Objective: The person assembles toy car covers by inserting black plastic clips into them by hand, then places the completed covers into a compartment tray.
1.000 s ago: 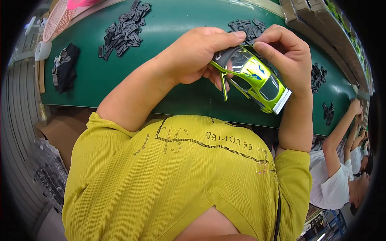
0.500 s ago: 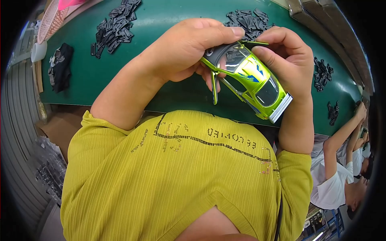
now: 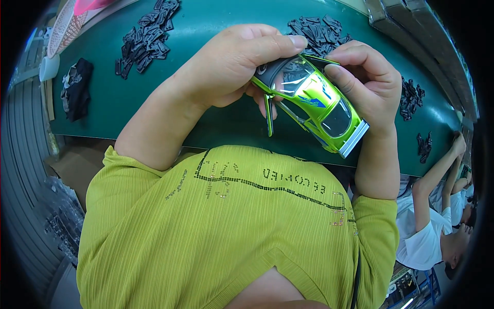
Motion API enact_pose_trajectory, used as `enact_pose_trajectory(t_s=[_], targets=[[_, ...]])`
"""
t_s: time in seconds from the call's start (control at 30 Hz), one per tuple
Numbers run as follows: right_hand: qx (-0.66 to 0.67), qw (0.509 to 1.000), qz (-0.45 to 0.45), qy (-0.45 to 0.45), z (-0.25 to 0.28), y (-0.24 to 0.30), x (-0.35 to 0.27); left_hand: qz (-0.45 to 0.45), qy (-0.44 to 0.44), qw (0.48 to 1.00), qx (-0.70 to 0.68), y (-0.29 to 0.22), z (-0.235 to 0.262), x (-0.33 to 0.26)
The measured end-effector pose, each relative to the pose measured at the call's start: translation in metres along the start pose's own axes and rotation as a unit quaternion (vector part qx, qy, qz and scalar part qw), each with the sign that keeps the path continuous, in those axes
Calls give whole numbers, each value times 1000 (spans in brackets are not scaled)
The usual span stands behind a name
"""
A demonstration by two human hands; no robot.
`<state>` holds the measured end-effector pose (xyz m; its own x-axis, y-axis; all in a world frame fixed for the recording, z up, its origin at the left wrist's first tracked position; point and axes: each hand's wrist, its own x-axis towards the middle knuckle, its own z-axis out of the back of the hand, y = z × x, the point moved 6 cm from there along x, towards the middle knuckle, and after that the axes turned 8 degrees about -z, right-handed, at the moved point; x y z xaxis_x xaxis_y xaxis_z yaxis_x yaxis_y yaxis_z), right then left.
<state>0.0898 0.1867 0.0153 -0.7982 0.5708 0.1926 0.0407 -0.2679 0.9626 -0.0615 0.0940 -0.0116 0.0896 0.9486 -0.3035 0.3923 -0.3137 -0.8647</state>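
Swung inward, the glossy lime-green toy car's (image 3: 332, 98) door (image 3: 321, 60) at upper right is pinched by the right hand (image 3: 369, 82), left hand (image 3: 236, 62) clasping the car, apparent adjustment needing gentleness.

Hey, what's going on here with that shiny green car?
Someone is holding a green toy car above a green table. Their left hand grips the car near its dark front end. The fingers of their right hand pinch the edge of one open door. The opposite door stands open too. A pile of small black parts lies on the table just beyond the car.
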Motion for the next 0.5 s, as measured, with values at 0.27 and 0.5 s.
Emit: enact_pose_trajectory(t_s=[0.27,0.5], targets=[[-124,990,66,-20,-5,17,-4,7,-7,1000,17,2,-2,-3],[-139,988,58,14,-13,12,-1,33,23,999,1,6,-9,-4]])
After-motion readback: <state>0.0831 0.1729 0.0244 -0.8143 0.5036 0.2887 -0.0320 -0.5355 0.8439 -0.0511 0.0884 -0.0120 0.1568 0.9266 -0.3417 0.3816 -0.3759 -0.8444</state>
